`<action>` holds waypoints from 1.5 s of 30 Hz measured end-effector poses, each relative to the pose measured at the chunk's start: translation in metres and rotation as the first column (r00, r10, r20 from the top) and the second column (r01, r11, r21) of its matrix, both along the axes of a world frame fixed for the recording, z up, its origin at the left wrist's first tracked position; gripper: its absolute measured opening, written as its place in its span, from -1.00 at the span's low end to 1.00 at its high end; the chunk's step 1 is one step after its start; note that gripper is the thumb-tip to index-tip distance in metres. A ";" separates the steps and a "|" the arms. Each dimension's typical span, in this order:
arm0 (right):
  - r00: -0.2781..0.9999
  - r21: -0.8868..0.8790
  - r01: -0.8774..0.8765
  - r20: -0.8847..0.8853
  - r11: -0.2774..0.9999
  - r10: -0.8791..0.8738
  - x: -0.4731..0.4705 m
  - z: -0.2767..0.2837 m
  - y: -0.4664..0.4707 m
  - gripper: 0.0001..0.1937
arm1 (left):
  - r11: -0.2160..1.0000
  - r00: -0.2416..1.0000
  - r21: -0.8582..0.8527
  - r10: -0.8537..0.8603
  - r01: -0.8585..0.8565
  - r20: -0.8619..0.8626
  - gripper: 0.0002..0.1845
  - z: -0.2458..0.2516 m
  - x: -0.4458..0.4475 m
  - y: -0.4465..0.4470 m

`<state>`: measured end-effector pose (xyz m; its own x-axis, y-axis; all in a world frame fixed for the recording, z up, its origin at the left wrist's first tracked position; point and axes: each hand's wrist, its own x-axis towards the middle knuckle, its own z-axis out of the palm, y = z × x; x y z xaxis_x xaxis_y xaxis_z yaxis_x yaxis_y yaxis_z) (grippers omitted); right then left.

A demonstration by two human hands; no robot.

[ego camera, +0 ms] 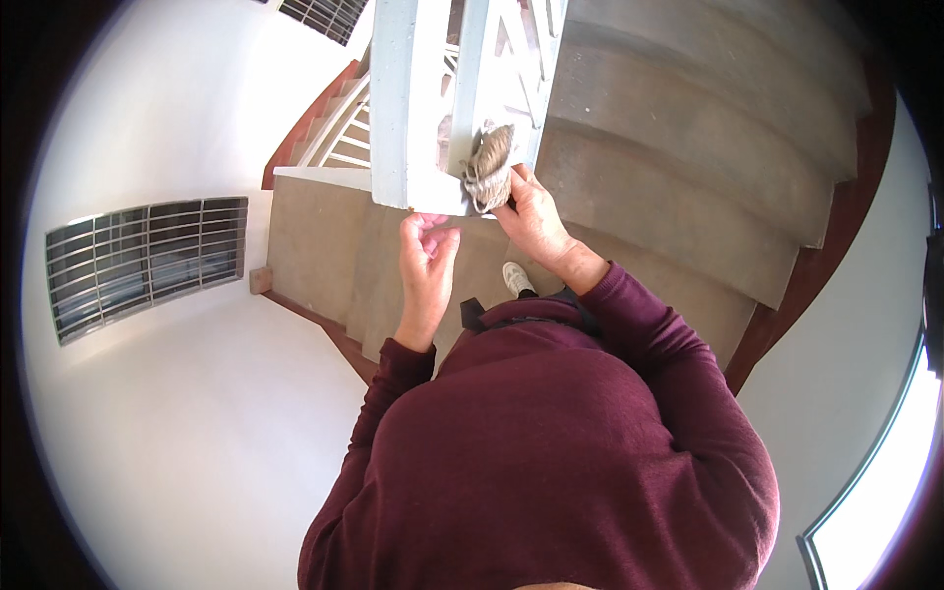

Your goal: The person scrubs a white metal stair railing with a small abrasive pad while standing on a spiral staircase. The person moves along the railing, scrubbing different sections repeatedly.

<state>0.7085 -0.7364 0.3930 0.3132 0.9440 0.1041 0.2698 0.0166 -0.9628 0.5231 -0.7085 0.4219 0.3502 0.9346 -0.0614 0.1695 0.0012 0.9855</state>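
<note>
A white-painted metal stair railing [391, 110] rises in front of me, with its flat lower end near both hands. My right hand [529, 210] pinches a bundle of greyish-brown, rope-like fibre [489, 166], which lies against the railing's end; whether it is tied there I cannot tell. My left hand [430, 247] is just below the railing's corner, its fingers curled and a gap showing between thumb and fingers. Nothing shows in it. Its fingertips are close to the railing's lower edge, and whether they touch it I cannot tell.
Concrete stairs [686, 155] with a dark red edge band climb at the right. More steps [317, 251] lie at the left, below a white ledge. A barred window [151, 258] is in the left wall. My shoe [518, 279] stands on a step beneath my hands.
</note>
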 end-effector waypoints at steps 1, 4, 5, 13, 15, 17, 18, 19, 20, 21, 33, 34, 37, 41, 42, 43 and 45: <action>0.998 -0.041 0.019 0.069 0.999 -0.017 -0.002 -0.004 0.005 -0.74 | 1.000 1.000 0.002 0.004 -0.004 -0.014 -0.62 0.000 0.001 -0.001; 0.918 -0.025 0.038 0.397 0.999 -0.025 0.000 -0.022 0.010 -0.68 | 1.000 1.000 -0.009 0.008 -0.008 -0.022 -0.60 0.000 0.002 -0.001; 0.872 -0.030 0.036 0.490 0.999 -0.017 0.002 -0.029 0.010 -0.66 | 1.000 1.000 -0.014 0.003 -0.004 -0.019 -0.60 0.000 0.001 -0.001; 0.972 -0.307 0.078 0.236 0.948 -0.003 0.021 -0.073 -0.029 -0.67 | 0.997 0.988 0.018 -0.074 0.077 -0.137 -0.66 -0.001 -0.011 0.007; 0.991 -0.348 0.052 0.135 0.936 -0.005 0.026 -0.063 -0.035 -0.67 | 0.997 0.983 0.008 -0.068 0.070 -0.173 -0.68 -0.002 -0.012 0.006; 0.999 -0.295 0.018 -0.026 0.955 -0.026 0.027 -0.046 -0.033 -0.66 | 0.998 0.989 0.021 -0.057 0.061 -0.136 -0.69 -0.001 -0.011 0.005; 0.992 -0.276 0.003 -0.119 0.961 -0.038 0.024 -0.037 -0.030 -0.65 | 0.999 0.993 0.024 -0.044 0.047 -0.112 -0.70 0.000 -0.010 0.004; 0.977 -0.256 -0.011 -0.209 0.967 -0.044 0.018 -0.030 -0.025 -0.65 | 0.998 0.993 0.036 -0.046 0.050 -0.112 -0.70 0.001 -0.009 0.003; 0.981 -0.131 0.014 -0.191 0.991 -0.039 0.009 -0.025 -0.017 -0.64 | 0.998 0.993 0.046 -0.039 0.045 -0.107 -0.70 0.001 -0.008 0.003; 0.998 0.065 0.041 0.041 0.997 -0.044 -0.001 -0.024 -0.011 -0.72 | 0.994 0.996 0.093 -0.048 0.054 -0.073 -0.70 0.001 -0.007 0.002; 0.992 -0.024 -0.038 0.123 0.999 0.041 0.020 -0.018 -0.032 -0.62 | 0.997 0.997 0.032 -0.071 0.070 0.037 -0.74 0.011 -0.005 -0.001; 1.000 -0.015 -0.014 -0.008 1.000 0.014 0.029 -0.003 -0.024 -0.63 | 0.997 0.994 0.053 -0.064 0.059 0.084 -0.75 0.016 -0.005 0.000; 0.947 0.344 0.074 0.271 0.936 -0.175 0.065 0.044 0.007 -0.68 | 0.997 0.976 0.081 -0.030 0.012 0.216 -0.78 0.027 0.001 0.001; 0.694 0.467 0.069 0.612 0.881 -0.379 0.107 0.089 0.079 -0.74 | 0.992 0.948 0.124 -0.031 -0.009 0.316 -0.77 0.035 0.008 0.002; 0.573 0.455 0.075 0.708 0.887 -0.411 0.108 0.094 0.099 -0.73 | 0.994 0.952 0.107 -0.033 0.001 0.303 -0.77 0.036 0.008 0.002; 0.441 0.403 0.117 0.798 0.908 -0.411 0.108 0.097 0.112 -0.73 | 0.996 0.955 0.090 -0.022 -0.004 0.296 -0.77 0.035 0.007 0.001; 0.360 0.415 0.041 0.842 0.909 -0.401 0.101 0.095 0.129 -0.66 | 0.998 0.953 0.059 -0.035 0.018 0.302 -0.76 0.034 0.005 0.001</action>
